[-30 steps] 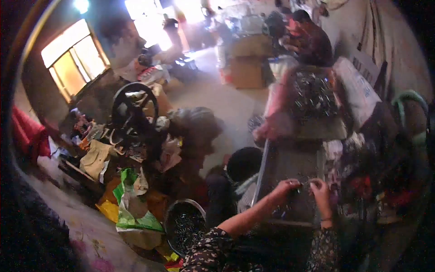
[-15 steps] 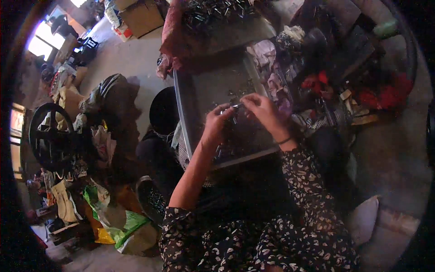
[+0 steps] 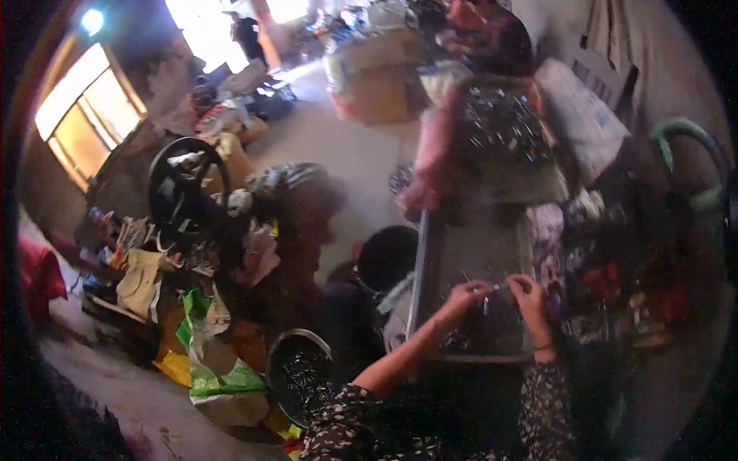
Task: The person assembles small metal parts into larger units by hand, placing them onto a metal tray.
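Note:
Over a shallow grey tray (image 3: 422,261), my left hand (image 3: 467,292) and my right hand (image 3: 529,296) face each other a short way apart. The fingers of both are closed in a pinch. Between the fingertips is a small shiny metal piece (image 3: 496,286), too blurred to name more exactly; its ends are hidden by the fingers. Below the hands, several small loose metal pieces (image 3: 457,338) lie in the near part of the tray.
Beyond the tray, a second container holds a heap of small metal pieces (image 3: 503,127), with pink cloth (image 3: 434,157) along its left side. A round basin (image 3: 274,367) of metal pieces stands lower left. A black handwheel (image 3: 189,188), sacks (image 3: 223,376) and a cardboard box (image 3: 377,81) are leftward. Another person (image 3: 500,38) sits far back.
The view has swung up and to the left, so the tray and hands now appear further right and lower. Both hands stay pinched close together over the tray.

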The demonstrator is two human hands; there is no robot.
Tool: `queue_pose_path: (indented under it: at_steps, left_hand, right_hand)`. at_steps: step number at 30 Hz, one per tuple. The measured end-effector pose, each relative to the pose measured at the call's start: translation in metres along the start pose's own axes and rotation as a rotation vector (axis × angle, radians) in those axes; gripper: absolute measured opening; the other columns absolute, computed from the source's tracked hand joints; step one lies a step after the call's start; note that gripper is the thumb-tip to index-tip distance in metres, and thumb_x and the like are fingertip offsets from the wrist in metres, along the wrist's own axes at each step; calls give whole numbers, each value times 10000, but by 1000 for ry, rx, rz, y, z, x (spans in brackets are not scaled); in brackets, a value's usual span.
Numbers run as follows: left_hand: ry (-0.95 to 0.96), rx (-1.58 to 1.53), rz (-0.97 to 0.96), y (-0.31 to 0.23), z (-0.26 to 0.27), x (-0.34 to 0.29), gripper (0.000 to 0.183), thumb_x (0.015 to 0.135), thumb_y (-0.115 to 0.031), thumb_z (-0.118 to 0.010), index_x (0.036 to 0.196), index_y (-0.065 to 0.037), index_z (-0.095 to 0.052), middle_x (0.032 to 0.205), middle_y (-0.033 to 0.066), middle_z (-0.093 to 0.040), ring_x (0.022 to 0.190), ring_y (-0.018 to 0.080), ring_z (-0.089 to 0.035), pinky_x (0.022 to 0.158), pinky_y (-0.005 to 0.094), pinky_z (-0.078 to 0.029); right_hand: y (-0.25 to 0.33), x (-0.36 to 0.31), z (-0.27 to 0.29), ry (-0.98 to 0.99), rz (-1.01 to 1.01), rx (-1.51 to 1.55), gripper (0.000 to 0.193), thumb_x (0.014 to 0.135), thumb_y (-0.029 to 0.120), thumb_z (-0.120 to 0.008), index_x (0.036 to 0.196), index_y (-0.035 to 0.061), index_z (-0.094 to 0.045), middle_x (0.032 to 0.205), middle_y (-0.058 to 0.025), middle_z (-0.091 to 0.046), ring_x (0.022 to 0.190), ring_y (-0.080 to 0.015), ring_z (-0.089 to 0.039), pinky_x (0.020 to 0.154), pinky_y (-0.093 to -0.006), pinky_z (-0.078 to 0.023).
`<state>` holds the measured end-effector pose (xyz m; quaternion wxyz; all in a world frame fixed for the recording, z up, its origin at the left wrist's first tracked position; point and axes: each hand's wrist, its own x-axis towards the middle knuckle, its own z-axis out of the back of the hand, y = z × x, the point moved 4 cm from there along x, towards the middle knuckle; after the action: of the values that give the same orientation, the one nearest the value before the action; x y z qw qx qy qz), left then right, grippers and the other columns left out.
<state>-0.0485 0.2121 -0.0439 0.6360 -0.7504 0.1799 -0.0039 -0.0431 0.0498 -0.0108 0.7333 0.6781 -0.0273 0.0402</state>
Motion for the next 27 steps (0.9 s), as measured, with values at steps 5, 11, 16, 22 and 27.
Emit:
queue_pose_path:
  at_steps: [5, 11, 16, 22, 27]
  left_hand:
    - [9, -106, 61, -11, 4, -16, 198, 728, -190, -545, 872, -59, -580, 745, 15, -555, 646, 90, -489, 576, 230, -399]
    - [-31, -161, 100, -19, 3, -16, 189, 739, -189, -548, 854, -44, -586, 717, 7, -550, 619, 77, -485, 533, 212, -389]
    - [-48, -12, 120, -27, 0, -18, 211, 745, -215, -559, 852, -35, -589, 718, 5, -551, 629, 75, -479, 558, 206, -382]
    - [-45, 26, 59, -26, 3, -17, 248, 737, -237, -580, 860, -22, -584, 722, 2, -547, 627, 72, -471, 562, 206, -378]
    - [18, -21, 111, -24, 5, -15, 257, 727, -230, -598, 877, -23, -573, 727, 5, -546, 644, 74, -478, 571, 208, -383]
  right_hand:
    - [17, -3, -17, 123, -60, 74, 170, 763, 156, -558, 832, 0, -563, 667, -12, -534, 550, -74, -497, 497, -221, -411]
    - [19, 0, -22, 128, 12, -46, 158, 782, 147, -531, 813, -4, -561, 682, -36, -539, 584, -83, -497, 521, -220, -399]
    - [0, 5, -15, 89, 18, -117, 159, 768, 146, -546, 798, -9, -559, 710, -34, -544, 608, -100, -499, 565, -229, -397]
    - [-8, 5, -19, 120, 34, -138, 171, 769, 159, -550, 800, -8, -567, 769, -46, -565, 684, -108, -506, 624, -239, -400]
    - [7, 3, -19, 82, -27, 34, 193, 778, 182, -543, 800, -7, -571, 799, -41, -568, 732, -112, -502, 686, -247, -390]
